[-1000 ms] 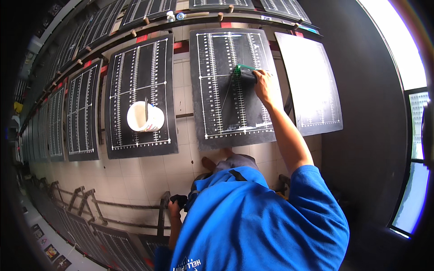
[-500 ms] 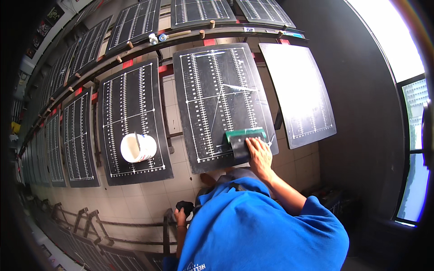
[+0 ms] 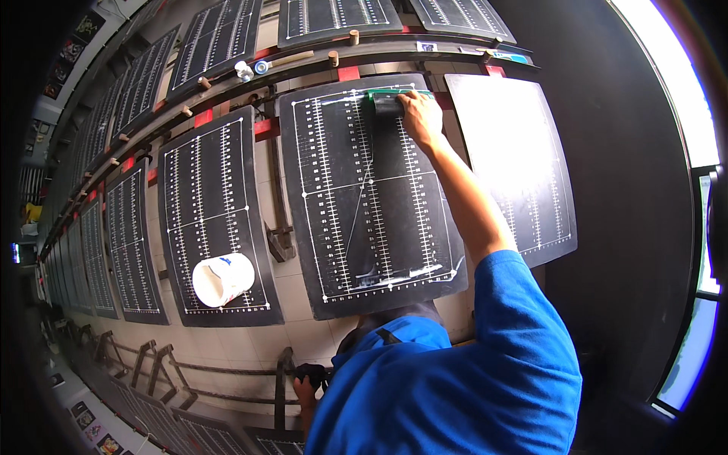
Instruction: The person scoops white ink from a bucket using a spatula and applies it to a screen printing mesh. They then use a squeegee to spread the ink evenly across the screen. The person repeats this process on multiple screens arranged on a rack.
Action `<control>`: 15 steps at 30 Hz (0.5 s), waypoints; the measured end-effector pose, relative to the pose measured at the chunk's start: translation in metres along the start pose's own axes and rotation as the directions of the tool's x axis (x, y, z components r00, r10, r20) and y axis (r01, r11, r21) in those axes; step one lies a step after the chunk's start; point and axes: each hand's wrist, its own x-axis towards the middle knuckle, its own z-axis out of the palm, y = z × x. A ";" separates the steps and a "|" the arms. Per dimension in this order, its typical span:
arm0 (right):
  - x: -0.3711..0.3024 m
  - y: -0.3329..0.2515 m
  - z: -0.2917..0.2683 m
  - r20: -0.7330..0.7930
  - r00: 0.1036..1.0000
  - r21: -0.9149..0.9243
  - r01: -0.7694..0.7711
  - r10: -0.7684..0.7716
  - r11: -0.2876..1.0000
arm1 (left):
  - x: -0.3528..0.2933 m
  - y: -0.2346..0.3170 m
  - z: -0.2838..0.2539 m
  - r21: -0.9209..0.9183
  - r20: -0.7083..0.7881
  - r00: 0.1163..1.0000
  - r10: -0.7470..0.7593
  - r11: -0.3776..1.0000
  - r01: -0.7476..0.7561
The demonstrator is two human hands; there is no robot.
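My right hand (image 3: 422, 117) is closed on a squeegee with a dark body and a green edge (image 3: 388, 106), which lies against the far end of the black board (image 3: 398, 220) in front of me. White ruled lines and tick scales are printed on that board. A wet-looking whitish streak (image 3: 413, 274) runs along its near edge, with another beside the squeegee. Low at my side, my left hand (image 3: 305, 390) is closed on a black, crumpled, cloth-like thing (image 3: 311, 371). My arm hides part of the board's right side.
A white bucket (image 3: 224, 280) stands on the neighbouring board (image 3: 182, 205) to the left. At right, another board (image 3: 493, 129) shines with glare. Behind runs a dark rail (image 3: 318, 62) with wooden pegs and a tape roll (image 3: 262, 67). A metal frame (image 3: 227, 371) stands behind my left side.
My right hand has moved the squeegee from the near edge of the board to its far end. The whitish patch mid-board is gone, and a streak now lies near the front.
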 end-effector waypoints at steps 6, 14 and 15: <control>-0.132 -0.071 -0.064 0.174 0.982 0.035 0.071 -0.076 0.997 | -0.002 -0.028 0.031 0.001 -0.028 0.999 -0.034 0.999 0.034; -0.036 -0.090 -0.052 0.160 0.872 0.250 0.417 -0.462 0.874 | 0.000 0.024 0.062 -0.184 -0.040 0.994 -0.105 0.978 0.096; -0.009 -0.089 -0.030 0.116 0.841 0.246 0.492 -0.529 0.835 | -0.009 0.034 0.063 -0.202 -0.074 0.991 -0.112 0.975 0.095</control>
